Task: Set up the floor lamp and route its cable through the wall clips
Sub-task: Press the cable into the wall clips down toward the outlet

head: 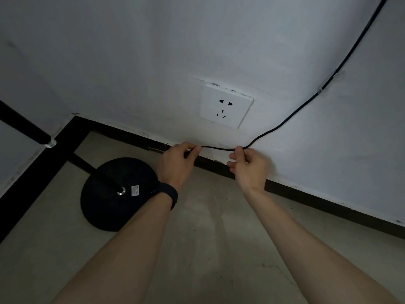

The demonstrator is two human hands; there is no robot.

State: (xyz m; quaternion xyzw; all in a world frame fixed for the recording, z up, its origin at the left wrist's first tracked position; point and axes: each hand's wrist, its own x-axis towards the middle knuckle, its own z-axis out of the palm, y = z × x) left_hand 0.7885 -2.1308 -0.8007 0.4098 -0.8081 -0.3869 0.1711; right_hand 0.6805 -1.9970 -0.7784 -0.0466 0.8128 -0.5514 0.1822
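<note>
Standing at the far left, the floor lamp's round black base [114, 200] rests on the concrete floor with its pole [24, 126] leaning up and away toward the corner, and just right of it the left hand [177, 165] pinches the black cable [219, 148] low against the white wall. Between the hands the cable runs roughly level, close above the dark skirting and below the unused wall socket [226, 105]. The right hand [249, 167] also pinches it, and from there it climbs up and rightward through a clear wall clip [326, 82]; any lower clip is probably nearest this hand, though none shows.
</note>
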